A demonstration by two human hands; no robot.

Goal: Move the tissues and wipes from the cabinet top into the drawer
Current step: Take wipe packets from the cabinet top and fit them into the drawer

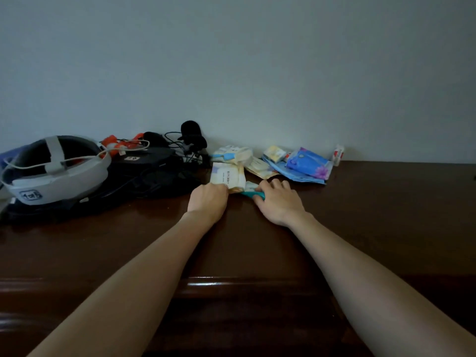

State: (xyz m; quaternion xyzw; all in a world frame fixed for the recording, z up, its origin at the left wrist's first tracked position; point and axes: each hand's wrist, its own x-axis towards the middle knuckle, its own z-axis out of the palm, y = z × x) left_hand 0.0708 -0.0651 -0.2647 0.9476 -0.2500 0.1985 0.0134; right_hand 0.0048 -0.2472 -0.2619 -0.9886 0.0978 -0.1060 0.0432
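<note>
On the dark wooden cabinet top [360, 215], tissue and wipe packs lie near the wall. My left hand [208, 199] grips the near edge of a cream wipes pack [226, 176]. My right hand [278, 202] rests on a teal-edged pack [253, 193] beside it, fingers curled over it. Behind these lie another cream pack [233, 153], a flat yellowish pack [260, 167], a small yellow tissue pack [275, 153], blue tissue packs [307, 164] and a small red-and-white pack [338, 153]. No open drawer is in view.
A grey-and-white headset [55, 173] sits on dark bags [144, 176] at the left, with orange-white items [116, 144], black cables and a black microphone [192, 132] behind. The grey wall [257, 73] backs the cabinet. The cabinet's front edge [244, 282] is below my forearms.
</note>
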